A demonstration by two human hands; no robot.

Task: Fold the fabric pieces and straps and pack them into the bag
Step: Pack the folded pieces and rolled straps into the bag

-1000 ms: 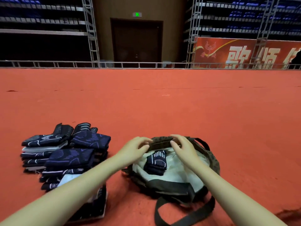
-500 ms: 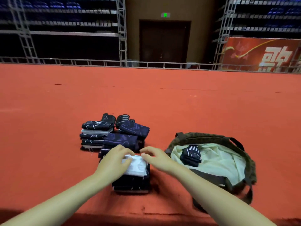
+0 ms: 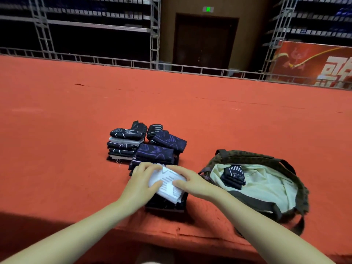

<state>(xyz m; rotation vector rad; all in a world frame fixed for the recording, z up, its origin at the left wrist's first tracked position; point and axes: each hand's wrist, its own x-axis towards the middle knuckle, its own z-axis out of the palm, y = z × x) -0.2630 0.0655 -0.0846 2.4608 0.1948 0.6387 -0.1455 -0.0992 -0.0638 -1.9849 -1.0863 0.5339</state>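
Observation:
A folded white fabric piece [image 3: 167, 184] with grey lines lies on top of a dark stack [image 3: 165, 203] near the front edge. My left hand [image 3: 141, 180] grips its left side and my right hand [image 3: 190, 182] grips its right side. Behind it stand more stacks of folded navy patterned pieces [image 3: 152, 145]. To the right lies an open olive bag [image 3: 266, 159] with a pale lining, and one folded dark piece [image 3: 233, 175] sits inside it. The bag's dark straps [image 3: 253, 203] trail toward me.
Everything rests on a wide red carpeted platform [image 3: 190, 115] whose front edge runs just below my forearms. A low metal railing [image 3: 190, 70], scaffold towers, a dark door and a red banner [image 3: 312, 65] stand far behind.
Both hands left the bag's rim and moved left onto the white piece on the near stack. The camera swung left, so the bag now sits at the right.

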